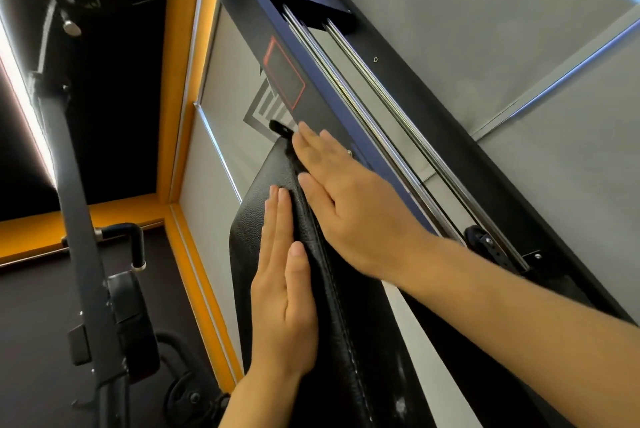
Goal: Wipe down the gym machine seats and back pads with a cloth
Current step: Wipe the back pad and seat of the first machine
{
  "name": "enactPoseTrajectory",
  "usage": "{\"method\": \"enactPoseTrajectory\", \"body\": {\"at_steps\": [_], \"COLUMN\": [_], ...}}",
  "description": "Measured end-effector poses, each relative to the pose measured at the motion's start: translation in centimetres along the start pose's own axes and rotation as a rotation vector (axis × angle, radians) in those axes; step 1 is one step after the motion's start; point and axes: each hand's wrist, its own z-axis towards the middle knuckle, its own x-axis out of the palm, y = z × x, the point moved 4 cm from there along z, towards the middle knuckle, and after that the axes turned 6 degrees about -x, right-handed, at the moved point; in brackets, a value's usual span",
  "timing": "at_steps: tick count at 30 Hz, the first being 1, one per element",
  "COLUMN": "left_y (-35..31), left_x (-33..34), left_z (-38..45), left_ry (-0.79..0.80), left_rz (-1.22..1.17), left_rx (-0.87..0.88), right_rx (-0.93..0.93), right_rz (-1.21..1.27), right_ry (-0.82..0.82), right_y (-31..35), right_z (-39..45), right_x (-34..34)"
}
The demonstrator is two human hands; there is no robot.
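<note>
A black padded back pad (256,206) with a stitched seam runs diagonally from the middle of the view down to the bottom edge. My left hand (282,292) lies flat on its left face, fingers straight and together. My right hand (341,192) rests flat on the pad's upper right side, fingers straight and reaching up near the pad's top end and the machine's dark frame (311,95). I see no cloth in either hand.
Two chrome guide rods (377,95) run diagonally along the frame to the right of the pad. A dark post (78,219) with a padded handle (133,237) stands at the left. Yellow-trimmed wall panels and a dark floor lie behind.
</note>
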Motion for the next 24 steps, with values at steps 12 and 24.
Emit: {"method": "enactPoseTrajectory", "body": {"at_steps": [12,24], "left_y": [0.4,1.5], "left_x": [0.2,0.0], "left_z": [-0.1,0.1], "left_ry": [0.030,0.097], "left_rz": [-0.093,-0.144], "left_rx": [-0.034,-0.065], "right_rx": [-0.193,-0.223], "right_rz": [-0.290,-0.173], "right_ry": [0.032,0.018], "right_y": [1.4,2.3], "right_z": [-4.4,-8.3], "right_x": [0.5,0.6]}}
